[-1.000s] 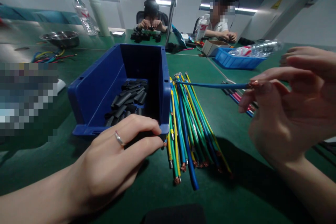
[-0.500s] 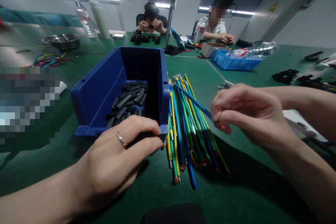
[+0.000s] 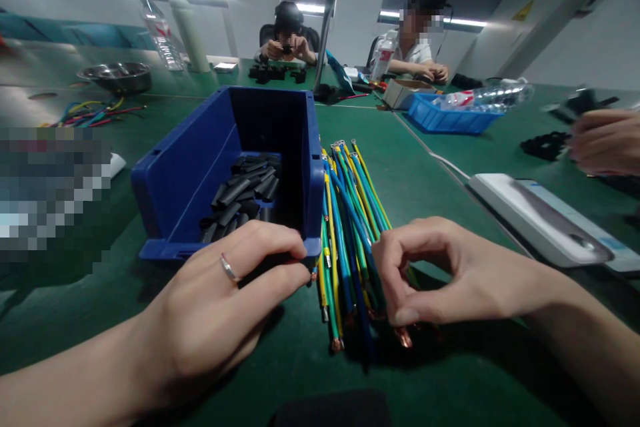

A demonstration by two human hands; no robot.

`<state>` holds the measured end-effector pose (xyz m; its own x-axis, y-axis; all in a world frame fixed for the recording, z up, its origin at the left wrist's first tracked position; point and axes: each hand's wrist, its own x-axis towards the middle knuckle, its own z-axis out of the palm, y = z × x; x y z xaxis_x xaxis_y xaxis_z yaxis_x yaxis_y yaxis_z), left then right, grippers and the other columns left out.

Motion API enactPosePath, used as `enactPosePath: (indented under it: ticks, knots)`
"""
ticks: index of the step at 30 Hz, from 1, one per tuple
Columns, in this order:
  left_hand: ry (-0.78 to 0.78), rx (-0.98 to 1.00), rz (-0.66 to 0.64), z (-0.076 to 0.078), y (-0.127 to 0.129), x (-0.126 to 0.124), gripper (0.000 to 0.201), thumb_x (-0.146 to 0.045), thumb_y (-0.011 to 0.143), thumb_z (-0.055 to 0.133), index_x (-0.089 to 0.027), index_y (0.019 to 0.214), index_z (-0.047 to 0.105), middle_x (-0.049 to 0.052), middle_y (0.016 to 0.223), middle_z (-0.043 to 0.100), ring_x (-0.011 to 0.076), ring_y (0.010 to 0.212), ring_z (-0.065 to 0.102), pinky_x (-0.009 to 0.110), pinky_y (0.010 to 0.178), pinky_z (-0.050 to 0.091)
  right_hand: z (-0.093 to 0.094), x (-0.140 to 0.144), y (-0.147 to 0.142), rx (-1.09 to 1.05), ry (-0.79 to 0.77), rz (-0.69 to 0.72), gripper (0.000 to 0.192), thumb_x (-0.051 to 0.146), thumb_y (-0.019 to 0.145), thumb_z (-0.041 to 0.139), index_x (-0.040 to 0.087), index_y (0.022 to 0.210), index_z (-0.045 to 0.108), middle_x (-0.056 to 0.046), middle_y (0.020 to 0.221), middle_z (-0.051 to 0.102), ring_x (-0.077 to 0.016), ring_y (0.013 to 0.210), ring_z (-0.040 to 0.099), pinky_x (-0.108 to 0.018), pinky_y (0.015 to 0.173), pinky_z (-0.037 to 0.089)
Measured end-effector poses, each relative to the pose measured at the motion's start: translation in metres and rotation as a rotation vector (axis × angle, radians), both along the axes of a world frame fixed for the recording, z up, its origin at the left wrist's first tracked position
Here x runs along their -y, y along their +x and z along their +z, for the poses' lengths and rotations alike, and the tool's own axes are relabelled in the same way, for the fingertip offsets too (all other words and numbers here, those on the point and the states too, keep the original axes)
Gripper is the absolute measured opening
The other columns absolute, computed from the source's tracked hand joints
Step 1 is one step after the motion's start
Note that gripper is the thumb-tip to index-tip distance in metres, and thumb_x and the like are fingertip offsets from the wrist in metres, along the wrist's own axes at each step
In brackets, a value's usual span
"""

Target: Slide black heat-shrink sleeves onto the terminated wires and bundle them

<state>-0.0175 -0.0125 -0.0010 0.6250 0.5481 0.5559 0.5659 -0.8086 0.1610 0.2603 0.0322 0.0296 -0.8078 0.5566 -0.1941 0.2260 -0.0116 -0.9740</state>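
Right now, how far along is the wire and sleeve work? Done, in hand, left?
Done: no finished pieces can be picked out.

In hand: the left hand rests on the front lip of the blue bin, fingers pinched there. The right hand pinches wires at the near end of the wire bundle.

Left: the bundle shows bare copper ends, and black sleeves sit in the bin, so most appears undone.

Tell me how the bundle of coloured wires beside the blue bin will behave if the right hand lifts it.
The wires lie loose, with no tie visible, so they would probably fan apart. Each looks thin and long, so likely bendy, drooping beyond the right hand. Round, smooth-looking insulation suggests they may roll or slip on the green table.
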Motion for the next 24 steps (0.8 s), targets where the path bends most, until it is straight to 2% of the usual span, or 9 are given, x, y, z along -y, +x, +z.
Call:
enactPosePath:
  ticks: [5,8,14,18,24]
  knots:
    - [0.001,-0.003,0.0,-0.001,0.0,-0.001,0.023,-0.013,0.097,0.042,-0.021,0.108,0.06,0.004,0.115,0.058,0.0136,0.106,0.059,0.021,0.09,0.049,0.002,-0.001,0.0,0.121,0.038,0.08,0.015,0.022,0.077,0.076,0.013,0.08,0.064,-0.002,0.072,0.068,-0.0062,0.058,0.052,-0.017,0.054,0.041]
    - [-0.008,0.0,-0.002,0.0,0.0,-0.001,0.025,-0.011,0.096,0.042,-0.022,0.109,0.06,0.003,0.115,0.058,0.0123,0.104,0.059,0.019,0.091,0.048,0.001,-0.002,0.0,0.095,-0.002,0.084,0.015,0.022,0.077,0.076,0.013,0.082,0.065,-0.001,0.071,0.068,-0.0055,0.057,0.052,-0.016,0.053,0.041]
    - [0.005,-0.012,0.0,0.0,-0.001,0.0,0.025,-0.01,0.095,0.043,-0.022,0.109,0.06,0.002,0.115,0.058,0.0119,0.105,0.058,0.019,0.091,0.047,0.0,-0.002,0.008,0.038,-0.095,0.104,0.019,0.01,0.071,0.078,0.013,0.086,0.067,-0.001,0.073,0.069,-0.0057,0.059,0.058,-0.015,0.055,0.045]
    - [0.002,0.002,0.001,0.0,0.0,-0.001,0.024,-0.011,0.097,0.042,-0.021,0.108,0.061,0.003,0.116,0.058,0.012,0.108,0.058,0.019,0.093,0.046,0.001,-0.004,0.014,0.127,-0.146,0.166,0.026,0.009,0.068,0.08,0.012,0.09,0.068,-0.001,0.073,0.07,-0.0076,0.061,0.062,-0.015,0.056,0.047]
    - [-0.016,0.018,-0.012,0.0,0.0,0.001,0.03,-0.005,0.094,0.042,-0.02,0.113,0.06,0.005,0.116,0.06,0.0136,0.108,0.059,0.021,0.091,0.049,0.01,-0.004,0.021,0.226,-0.07,0.225,0.032,0.014,0.069,0.081,0.013,0.098,0.068,-0.002,0.074,0.071,-0.0097,0.063,0.065,-0.017,0.057,0.048]
